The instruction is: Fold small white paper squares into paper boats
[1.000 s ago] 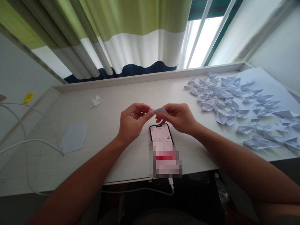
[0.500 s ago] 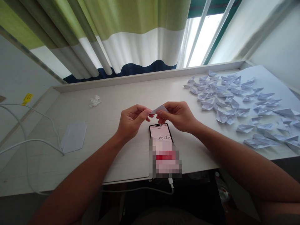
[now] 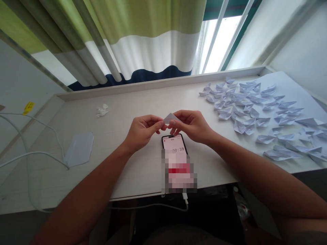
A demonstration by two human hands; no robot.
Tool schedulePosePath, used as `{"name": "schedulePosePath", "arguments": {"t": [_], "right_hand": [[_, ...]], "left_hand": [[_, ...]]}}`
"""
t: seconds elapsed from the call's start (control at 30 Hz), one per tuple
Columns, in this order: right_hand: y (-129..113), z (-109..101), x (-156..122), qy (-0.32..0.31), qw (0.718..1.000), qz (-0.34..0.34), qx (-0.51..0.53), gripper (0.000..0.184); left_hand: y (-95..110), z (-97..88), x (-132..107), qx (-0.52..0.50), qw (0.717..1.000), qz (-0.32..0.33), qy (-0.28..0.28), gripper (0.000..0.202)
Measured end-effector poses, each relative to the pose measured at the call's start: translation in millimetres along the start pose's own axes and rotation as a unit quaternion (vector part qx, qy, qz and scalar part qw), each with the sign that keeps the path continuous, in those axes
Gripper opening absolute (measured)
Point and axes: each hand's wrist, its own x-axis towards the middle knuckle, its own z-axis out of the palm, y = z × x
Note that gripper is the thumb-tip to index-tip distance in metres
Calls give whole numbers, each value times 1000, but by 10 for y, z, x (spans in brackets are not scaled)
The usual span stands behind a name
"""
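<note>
A small folded piece of white paper (image 3: 169, 118) is held above the desk between both hands. My left hand (image 3: 142, 131) pinches its left end with thumb and forefinger. My right hand (image 3: 192, 125) pinches its right side, fingers curled around it. Directly below the hands a phone (image 3: 174, 146) lies on the desk with a running timer on its screen.
Several folded white paper boats (image 3: 255, 109) cover the right of the white desk (image 3: 127, 112), beside flat white sheets (image 3: 286, 85). A folded white paper (image 3: 79, 149) and a crumpled scrap (image 3: 103, 110) lie left. White cables (image 3: 33, 154) run along the left; a charging cable (image 3: 153, 206) hangs below the front edge.
The paper piece has been turned up slightly between the fingers. The phone timer advanced from 38 to 39. Both hands stay in place above the phone.
</note>
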Motion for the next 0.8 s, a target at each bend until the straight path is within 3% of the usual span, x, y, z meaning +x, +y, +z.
{"name": "schedulePosePath", "arguments": {"t": [0.2,0.4,0.6,0.67,0.8], "right_hand": [[26,-81,26,19,1000,19,2,43],[-27,-77,12,21,999,27,-22,43],[-69,-46,12,30,999,41,-12,43],[-54,-37,18,33,998,50,-11,40],[-15,-9,17,42,997,66,-27,34]], "left_hand": [[-2,-19,17,-18,998,10,57,24],[12,-52,16,-12,1000,-13,-23,21],[-30,-37,9,30,999,1,-24,31],[-47,-16,-2,80,997,23,-2,30],[-51,25,-31,205,969,128,44,34]]}}
